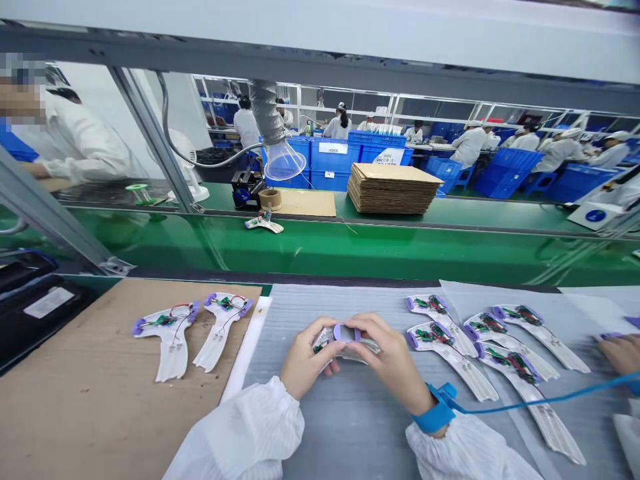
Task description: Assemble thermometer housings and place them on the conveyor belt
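My left hand and my right hand meet over the grey work mat. Between them is a white curved plastic housing with some green circuitry at its left end. A purple ring-like part sits at its top, pinched by the thumbs and forefingers of both hands. Fingers cover much of the housing, so I cannot tell whether the purple part is seated in it. A blue wrist strap with a cord circles my right wrist.
Two wired white housings lie on brown cardboard at left; several more lie right. Another person's hand is at the right edge. Beyond the green strip stand a cardboard stack and a fume-hose funnel.
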The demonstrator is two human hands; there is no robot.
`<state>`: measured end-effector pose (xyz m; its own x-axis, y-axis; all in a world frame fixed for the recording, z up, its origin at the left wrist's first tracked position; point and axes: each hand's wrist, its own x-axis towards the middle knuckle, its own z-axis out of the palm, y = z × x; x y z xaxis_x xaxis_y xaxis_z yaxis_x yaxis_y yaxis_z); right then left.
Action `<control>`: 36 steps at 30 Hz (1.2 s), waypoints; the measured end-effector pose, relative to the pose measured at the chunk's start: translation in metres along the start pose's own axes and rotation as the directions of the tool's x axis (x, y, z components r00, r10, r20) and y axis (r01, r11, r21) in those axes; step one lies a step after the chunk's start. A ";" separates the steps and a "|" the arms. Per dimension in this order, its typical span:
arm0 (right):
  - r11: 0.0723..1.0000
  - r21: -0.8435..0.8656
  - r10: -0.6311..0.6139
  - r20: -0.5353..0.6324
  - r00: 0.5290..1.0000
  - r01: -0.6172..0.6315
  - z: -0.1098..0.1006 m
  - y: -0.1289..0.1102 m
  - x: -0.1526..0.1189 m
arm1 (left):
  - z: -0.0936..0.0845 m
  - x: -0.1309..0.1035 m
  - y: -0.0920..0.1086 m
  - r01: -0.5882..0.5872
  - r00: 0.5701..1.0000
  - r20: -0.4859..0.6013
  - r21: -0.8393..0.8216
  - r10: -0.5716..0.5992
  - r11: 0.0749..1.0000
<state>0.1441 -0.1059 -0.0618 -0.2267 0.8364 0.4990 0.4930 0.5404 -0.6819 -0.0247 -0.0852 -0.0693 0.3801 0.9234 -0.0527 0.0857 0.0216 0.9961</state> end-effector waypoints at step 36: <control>0.996 0.061 0.058 0.042 0.997 -0.061 -0.010 -0.002 0.005 | 0.005 -0.009 0.008 -0.281 0.957 0.033 0.368 0.289 0.886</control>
<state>0.1504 -0.1035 -0.0529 -0.2326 0.8696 0.4355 0.4535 0.4931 -0.7424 -0.0227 -0.0953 -0.0609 0.4186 0.8772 0.2353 0.3082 -0.3810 0.8717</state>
